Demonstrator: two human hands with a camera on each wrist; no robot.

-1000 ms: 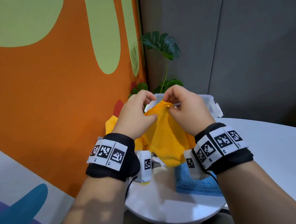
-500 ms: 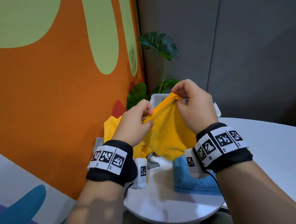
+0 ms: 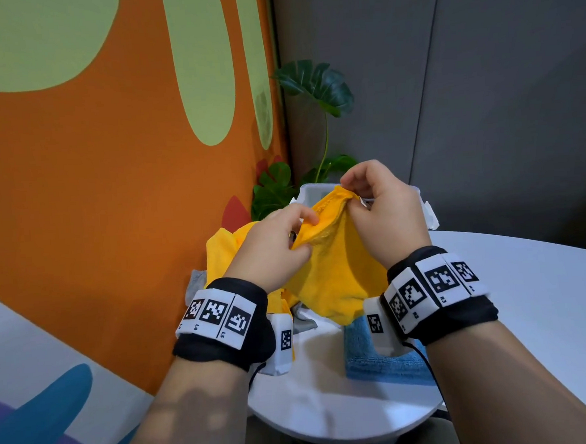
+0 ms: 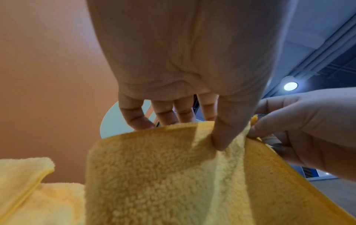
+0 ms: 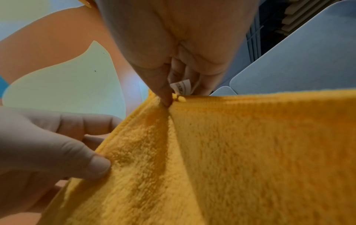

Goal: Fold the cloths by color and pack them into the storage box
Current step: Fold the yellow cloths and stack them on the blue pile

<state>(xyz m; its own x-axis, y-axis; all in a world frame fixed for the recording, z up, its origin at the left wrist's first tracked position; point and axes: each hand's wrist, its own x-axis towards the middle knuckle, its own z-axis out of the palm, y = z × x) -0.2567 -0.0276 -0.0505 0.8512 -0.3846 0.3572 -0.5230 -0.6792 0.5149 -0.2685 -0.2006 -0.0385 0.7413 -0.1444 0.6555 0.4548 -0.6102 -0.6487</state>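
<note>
A yellow cloth (image 3: 335, 267) hangs in the air above the white table (image 3: 529, 296). My left hand (image 3: 279, 243) pinches its top edge lower down. My right hand (image 3: 376, 203) pinches the same edge higher up, beside a small white label (image 5: 182, 86). In the left wrist view the thumb presses the fleecy yellow cloth (image 4: 163, 175) against the fingers. The right wrist view shows the yellow cloth (image 5: 240, 152) spread below my thumb. A white storage box (image 3: 424, 210) stands behind the hands, mostly hidden. A folded blue cloth (image 3: 372, 361) lies on the table under my right wrist.
More yellow cloth (image 3: 221, 253) is heaped at the left, with a grey cloth (image 3: 197, 279) under it. An orange wall (image 3: 111, 198) runs close along the left. A potted plant (image 3: 314, 90) stands behind the box. The table stretches away to the right.
My hands have drawn apart along the cloth's top edge: the right hand rose and went right, the left slid down and left. The cloth has opened out a little between them.
</note>
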